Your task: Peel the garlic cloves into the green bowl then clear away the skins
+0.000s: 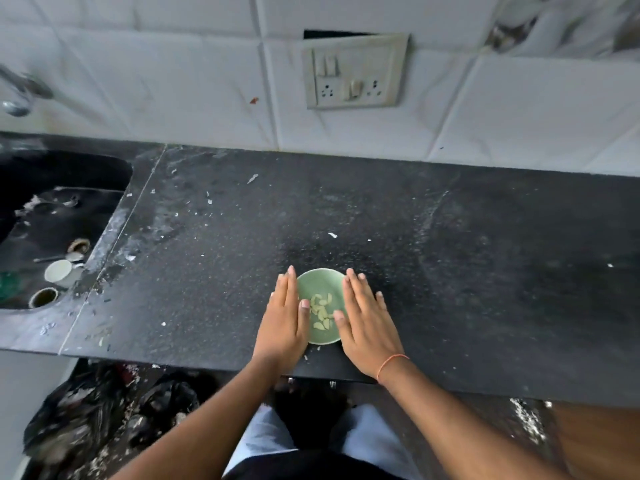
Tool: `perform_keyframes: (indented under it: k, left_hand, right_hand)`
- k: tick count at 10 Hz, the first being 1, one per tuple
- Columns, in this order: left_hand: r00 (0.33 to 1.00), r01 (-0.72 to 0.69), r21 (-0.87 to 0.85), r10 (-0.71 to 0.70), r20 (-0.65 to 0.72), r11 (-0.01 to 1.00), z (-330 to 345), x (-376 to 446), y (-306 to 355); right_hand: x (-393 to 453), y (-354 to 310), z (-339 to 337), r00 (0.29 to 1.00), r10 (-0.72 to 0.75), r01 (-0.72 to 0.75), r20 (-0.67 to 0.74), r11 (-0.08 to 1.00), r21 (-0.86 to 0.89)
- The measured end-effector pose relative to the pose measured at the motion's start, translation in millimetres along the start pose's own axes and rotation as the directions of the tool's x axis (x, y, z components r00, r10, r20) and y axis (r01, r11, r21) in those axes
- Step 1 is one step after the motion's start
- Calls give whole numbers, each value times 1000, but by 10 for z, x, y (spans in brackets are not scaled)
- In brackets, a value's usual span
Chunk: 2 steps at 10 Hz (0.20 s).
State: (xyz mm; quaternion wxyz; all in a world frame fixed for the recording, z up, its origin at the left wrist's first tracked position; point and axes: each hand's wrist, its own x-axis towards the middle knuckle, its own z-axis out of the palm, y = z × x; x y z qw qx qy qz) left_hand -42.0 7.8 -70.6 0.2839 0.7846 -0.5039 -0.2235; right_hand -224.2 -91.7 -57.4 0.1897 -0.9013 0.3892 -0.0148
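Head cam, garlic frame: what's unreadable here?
- Side rims of the round pale green bowl: head view, covered by the flat left hand and right hand.
- Count of peeled garlic cloves: too small, heaped together.
- Metal tap at top left: blurred and cut by the frame edge.
- Contents of the black sink: dark, smeared.

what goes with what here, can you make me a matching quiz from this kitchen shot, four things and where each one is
Things:
1. green bowl
2. peeled garlic cloves
3. white cup
4. switch plate

Places:
A. in the sink, at the left
B. on the tiled wall
C. inside the bowl
D. on the black counter between the left hand and right hand

Pairs: 1-D, 2-C, 3-A, 4-B
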Motion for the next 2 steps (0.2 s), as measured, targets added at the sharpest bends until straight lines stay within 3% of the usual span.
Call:
perform_keyframes:
  k: [2]
  left_hand:
    - [1000,2,201,0,-9,980,-32,-105,65]
  right_hand:
    - [-119,-74,2,999,-4,3,-41,999,-34]
